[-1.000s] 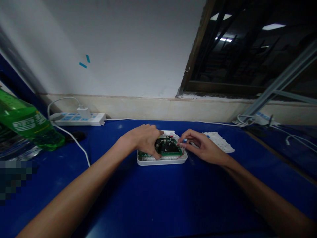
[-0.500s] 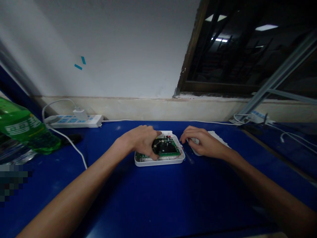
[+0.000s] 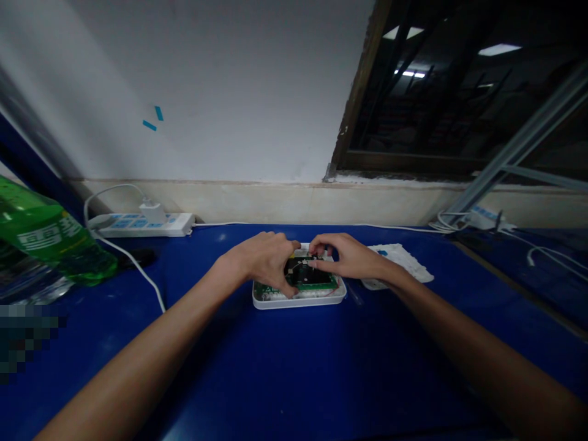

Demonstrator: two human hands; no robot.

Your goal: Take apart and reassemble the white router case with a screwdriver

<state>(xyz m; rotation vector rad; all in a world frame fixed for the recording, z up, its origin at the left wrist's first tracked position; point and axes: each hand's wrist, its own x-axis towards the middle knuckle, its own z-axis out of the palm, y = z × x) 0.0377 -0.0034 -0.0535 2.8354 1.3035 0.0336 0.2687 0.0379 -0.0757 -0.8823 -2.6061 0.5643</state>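
Observation:
A white open housing [image 3: 301, 302] with a green circuit board [image 3: 316, 286] and a black part inside lies on the blue table. My left hand [image 3: 269, 260] spans the housing's left part, thumb at the near edge and fingers at the far edge, gripping it. Over the right part of the board is my right hand [image 3: 342, 256], its thumb and fingers curved around the upper right area; whether something small is between the fingertips is hidden. A white cloth-like piece [image 3: 404, 262] lies right of the housing, partly behind my right wrist.
On the left are a green bottle [image 3: 50, 236], a white power strip [image 3: 138, 225] with a plugged-in charger and cable, and a dark object [image 3: 140, 257]. A clear thin piece [image 3: 354, 294] lies beside the housing. A metal frame [image 3: 514, 144] stands at the right.
My right hand has moved left from beside the housing to over its board, uncovering more of the white piece. My left hand keeps its hold on the housing.

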